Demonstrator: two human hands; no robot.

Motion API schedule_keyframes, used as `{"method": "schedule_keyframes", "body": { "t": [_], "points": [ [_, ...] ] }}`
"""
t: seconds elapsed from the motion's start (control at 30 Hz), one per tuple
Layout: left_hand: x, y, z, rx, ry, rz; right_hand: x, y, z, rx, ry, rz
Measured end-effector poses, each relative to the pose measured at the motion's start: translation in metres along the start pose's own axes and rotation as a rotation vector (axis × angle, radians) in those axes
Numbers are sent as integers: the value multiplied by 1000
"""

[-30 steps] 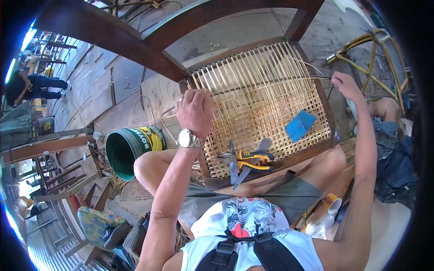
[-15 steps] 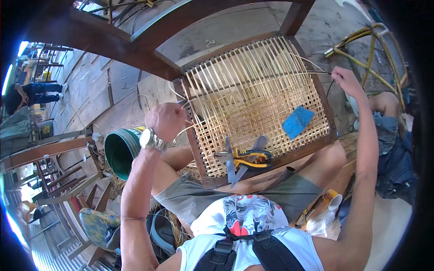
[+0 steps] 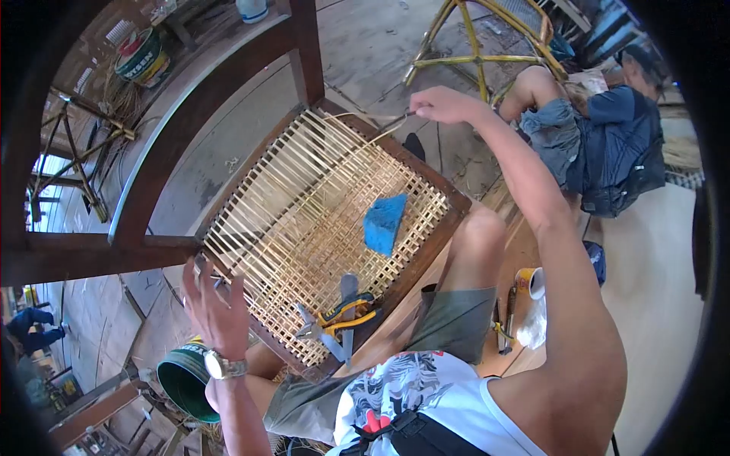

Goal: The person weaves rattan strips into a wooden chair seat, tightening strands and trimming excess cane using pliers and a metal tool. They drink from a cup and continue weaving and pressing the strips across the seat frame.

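Observation:
A wooden chair frame (image 3: 414, 163) lies across my lap, its seat woven with cane strips (image 3: 319, 205). The weave is dense near me, while the far part has mostly parallel strips. My right hand (image 3: 445, 105) is closed on the end of a thin dark rod (image 3: 388, 129) at the seat's right edge; the rod runs in among the strips. A loose cane strip shows beside it. My left hand (image 3: 217, 308), with a wristwatch, is raised by the left rail, fingers spread, holding nothing. A blue cloth-like piece (image 3: 385, 224) and yellow-and-black pliers (image 3: 338, 318) rest on the weave.
The chair's curved back (image 3: 148, 167) rises at the far left. A green bucket (image 3: 186, 380) stands near my left knee. To the right are a seated person (image 3: 620, 144), a yellow cup (image 3: 530, 283) and a plastic bag (image 3: 532, 325). A bamboo frame (image 3: 477, 59) stands beyond.
My view has turned to the right. My left hand has gone from closed at the left rail to open beside it. My right hand stays closed on the rod's end.

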State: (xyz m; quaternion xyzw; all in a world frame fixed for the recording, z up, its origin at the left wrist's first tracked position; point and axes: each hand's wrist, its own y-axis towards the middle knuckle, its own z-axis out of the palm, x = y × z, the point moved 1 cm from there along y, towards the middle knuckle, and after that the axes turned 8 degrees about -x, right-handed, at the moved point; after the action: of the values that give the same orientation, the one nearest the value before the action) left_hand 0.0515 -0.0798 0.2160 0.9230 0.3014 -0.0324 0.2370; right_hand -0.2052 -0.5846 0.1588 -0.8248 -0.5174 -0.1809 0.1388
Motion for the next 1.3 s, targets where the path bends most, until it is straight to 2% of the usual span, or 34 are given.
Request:
{"method": "schedule_keyframes", "body": {
  "t": [0.03,0.07,0.1,0.13,0.17,0.2,0.27,0.33,0.4,0.47,0.5,0.57,0.63,0.67,0.73,0.77,0.8,0.87,0.9,0.93,1.0,1.07,1.17,1.2,1.27,1.3],
  "points": [
    [-28,21,-2,-46,-104,26,9,-1,-5,15,33,33],
    [-56,40,2,22,-229,33,14,-3,-12,11,30,37],
    [-79,55,19,69,-491,46,19,-4,-18,93,71,81],
    [-111,71,37,39,-581,101,25,-3,-26,174,111,121],
    [-141,84,56,102,-693,144,32,-3,-34,169,105,115],
    [-169,98,76,190,-738,181,42,-7,-40,160,211,155],
    [-219,115,116,89,-769,238,58,-15,-49,151,312,193],
    [-249,124,156,106,-704,208,69,-17,-52,147,339,88],
    [-259,126,170,137,-636,172,65,-17,-46,132,319,59],
    [-257,125,172,94,-660,57,62,-15,-38,-30,191,-18],
    [-254,123,175,11,-735,67,64,-14,-31,-23,203,-24],
    [-247,120,172,35,-833,85,71,-6,-20,-154,76,-85],
    [-240,115,171,83,-1025,190,71,4,-10,-168,30,-93],
    [-237,111,171,84,-1022,190,69,8,-5,-191,-24,-92],
    [-230,99,168,353,-1081,184,54,17,6,-204,-45,-102],
    [-225,97,160,482,-1021,73,51,22,9,-216,-67,-112],
    [-220,99,166,478,-1021,71,48,24,13,-215,-69,-116],
    [-212,104,189,488,-975,-176,49,26,16,-228,-46,-116],
    [-211,106,197,454,-935,-75,49,28,16,-225,-51,-117],
    [-212,104,194,455,-941,-80,49,28,15,-249,-97,-99],
    [-221,93,183,521,-1008,558,49,31,12,-268,-143,-85],
    [-225,76,162,526,-963,917,39,36,8,-268,-203,22],
    [-220,60,93,536,-894,726,26,44,10,-253,-155,49],
    [-211,61,64,522,-901,606,26,44,18,-236,-140,26],
    [-180,47,23,413,-955,397,34,42,32,-605,-217,-63],
    [-152,35,7,334,-972,277,50,40,32,-537,-211,-95]
  ]
}}
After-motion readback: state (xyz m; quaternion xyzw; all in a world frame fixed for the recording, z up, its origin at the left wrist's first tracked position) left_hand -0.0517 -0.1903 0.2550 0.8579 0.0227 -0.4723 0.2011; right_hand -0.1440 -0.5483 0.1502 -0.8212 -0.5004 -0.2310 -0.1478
